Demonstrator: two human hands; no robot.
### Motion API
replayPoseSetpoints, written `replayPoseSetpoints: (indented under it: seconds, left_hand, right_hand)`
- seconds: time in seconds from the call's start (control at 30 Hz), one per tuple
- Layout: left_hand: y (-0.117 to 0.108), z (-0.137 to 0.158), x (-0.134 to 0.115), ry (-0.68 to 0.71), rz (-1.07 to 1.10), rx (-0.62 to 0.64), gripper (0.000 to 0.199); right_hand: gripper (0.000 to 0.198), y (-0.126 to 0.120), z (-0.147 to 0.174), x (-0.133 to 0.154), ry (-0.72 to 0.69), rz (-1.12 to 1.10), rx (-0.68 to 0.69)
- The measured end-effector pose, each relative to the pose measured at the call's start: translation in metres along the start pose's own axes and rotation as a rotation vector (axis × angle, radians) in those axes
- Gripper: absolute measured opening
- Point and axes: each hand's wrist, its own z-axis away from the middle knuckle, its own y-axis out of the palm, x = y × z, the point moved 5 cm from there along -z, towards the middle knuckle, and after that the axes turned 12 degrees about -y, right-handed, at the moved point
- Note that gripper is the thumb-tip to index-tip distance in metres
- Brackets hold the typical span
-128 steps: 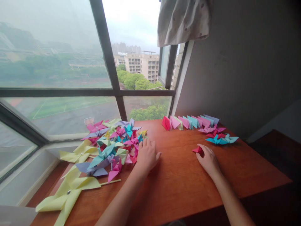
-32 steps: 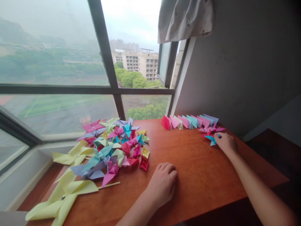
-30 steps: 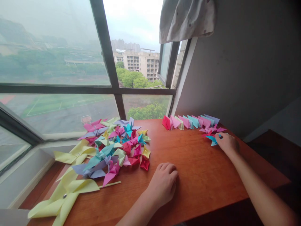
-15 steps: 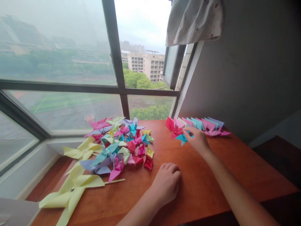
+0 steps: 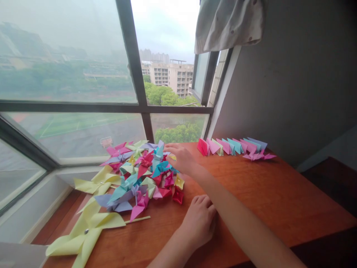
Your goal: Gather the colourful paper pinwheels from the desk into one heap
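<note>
My right hand (image 5: 181, 158) reaches over the right side of a pile of folded paper pieces, its fingers stretched to the left and slightly apart. Nearest its fingertips are a light blue paper crane (image 5: 158, 153) and a bright blue folded piece (image 5: 161, 169). A red paper crane (image 5: 145, 163) lies just left of them. I see nothing held in that hand. My left hand (image 5: 198, 219) rests curled on the table in front of the pile, with nothing visible in it.
Folded papers (image 5: 230, 146) stand in a row at the table's back right, with a pink paper crane (image 5: 259, 156) before them. Yellow pinwheels (image 5: 83, 232) lie at the left. Windows rise behind the wooden table (image 5: 251, 201); a curtain (image 5: 228, 28) hangs above.
My right hand has moved left from the paper row to the pile. The red and bright blue pieces it had at the row now lie on the pile. My left hand stays put.
</note>
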Motion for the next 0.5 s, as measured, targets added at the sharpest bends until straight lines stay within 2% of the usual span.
replayPoseSetpoints:
  seconds: [0.17, 0.3, 0.5]
  left_hand:
    - [-0.006, 0.001, -0.001, -0.01, 0.012, -0.011, 0.023]
    - [-0.005, 0.0, -0.002, -0.01, 0.029, -0.015, 0.023]
    - [0.0, -0.002, -0.004, 0.001, 0.051, -0.018, 0.024]
  right_hand:
    - [0.026, -0.04, 0.071, -0.061, 0.159, 0.131, -0.098]
    - [0.022, -0.104, 0.147, -0.114, 0.365, 0.351, -0.27]
    - [0.029, -0.202, 0.253, -0.166, 0.615, 0.632, -0.526]
